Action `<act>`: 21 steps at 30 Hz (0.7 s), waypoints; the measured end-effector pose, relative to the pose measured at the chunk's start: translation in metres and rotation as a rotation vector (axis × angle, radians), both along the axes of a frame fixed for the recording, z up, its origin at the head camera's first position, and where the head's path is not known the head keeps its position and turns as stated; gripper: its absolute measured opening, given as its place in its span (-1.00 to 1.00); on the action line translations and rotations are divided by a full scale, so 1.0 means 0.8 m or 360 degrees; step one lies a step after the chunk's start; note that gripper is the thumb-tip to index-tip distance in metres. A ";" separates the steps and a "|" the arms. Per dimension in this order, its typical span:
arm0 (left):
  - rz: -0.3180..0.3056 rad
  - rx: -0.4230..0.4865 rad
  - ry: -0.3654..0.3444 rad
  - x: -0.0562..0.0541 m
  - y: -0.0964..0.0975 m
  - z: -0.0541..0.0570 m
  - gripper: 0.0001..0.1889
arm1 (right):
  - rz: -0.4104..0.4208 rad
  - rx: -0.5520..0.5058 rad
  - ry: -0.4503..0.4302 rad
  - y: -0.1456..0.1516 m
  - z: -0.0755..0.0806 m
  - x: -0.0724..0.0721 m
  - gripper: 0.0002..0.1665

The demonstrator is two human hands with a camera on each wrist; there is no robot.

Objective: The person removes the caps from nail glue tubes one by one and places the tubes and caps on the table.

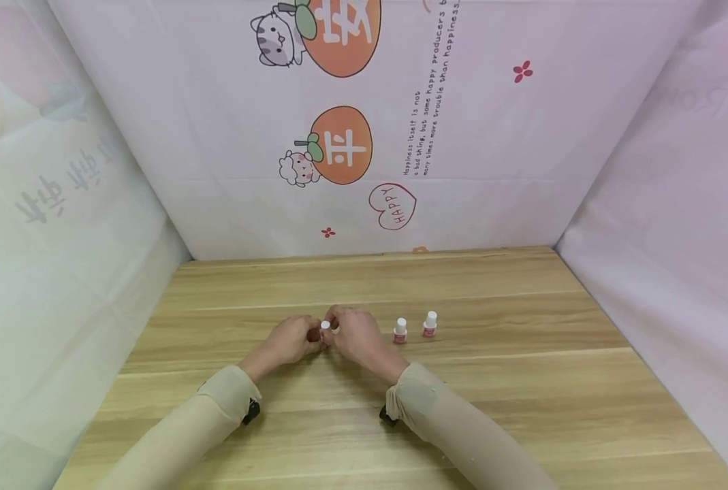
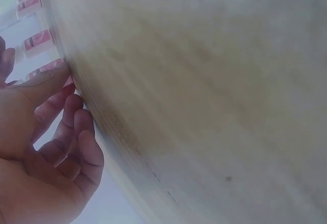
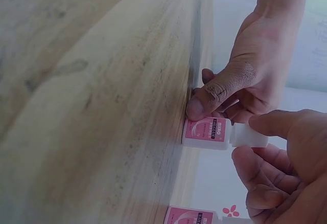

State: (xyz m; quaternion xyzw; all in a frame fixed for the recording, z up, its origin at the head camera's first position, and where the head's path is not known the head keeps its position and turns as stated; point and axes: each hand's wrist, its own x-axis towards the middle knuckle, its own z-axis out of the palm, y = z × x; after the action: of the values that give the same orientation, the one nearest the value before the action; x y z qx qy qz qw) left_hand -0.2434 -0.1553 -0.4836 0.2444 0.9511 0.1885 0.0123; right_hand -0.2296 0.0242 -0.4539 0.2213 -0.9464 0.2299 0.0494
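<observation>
A small nail glue bottle (image 3: 207, 133) with a pink label and white cap stands upright on the wooden table. My left hand (image 1: 292, 338) grips its body low down, the thumb against the label side. At the white cap (image 3: 250, 135), my right hand (image 1: 357, 333) pinches with thumb and fingertips. In the head view only the top of this bottle (image 1: 325, 326) shows between the hands. Another matching bottle (image 3: 188, 216) stands beside it in the right wrist view. The left wrist view shows the left hand (image 2: 51, 147) with its other fingers curled loosely.
Two more white-capped bottles, a nearer one (image 1: 400, 332) and a farther one (image 1: 430, 325), stand right of my right hand. Printed white cloth (image 1: 474, 136) hangs behind the wooden table (image 1: 523, 381) and along both sides.
</observation>
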 end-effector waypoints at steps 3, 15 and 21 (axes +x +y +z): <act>-0.0003 0.0002 -0.0003 0.000 -0.001 0.000 -0.85 | 0.0008 0.0019 0.0009 0.000 0.000 -0.001 -0.81; -0.0002 0.0004 0.0018 0.001 -0.001 0.001 -0.86 | 0.0026 0.0010 -0.0023 0.000 0.000 -0.002 -0.76; 0.0004 -0.0010 0.0018 0.000 0.001 0.002 -0.85 | 0.0016 0.0009 0.0012 -0.001 -0.003 -0.003 -0.81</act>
State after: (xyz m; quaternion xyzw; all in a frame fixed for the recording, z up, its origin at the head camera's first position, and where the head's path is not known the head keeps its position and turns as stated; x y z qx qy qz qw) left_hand -0.2431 -0.1548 -0.4820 0.2442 0.9521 0.1841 0.0075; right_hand -0.2321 0.0238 -0.4564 0.2271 -0.9458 0.2266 0.0513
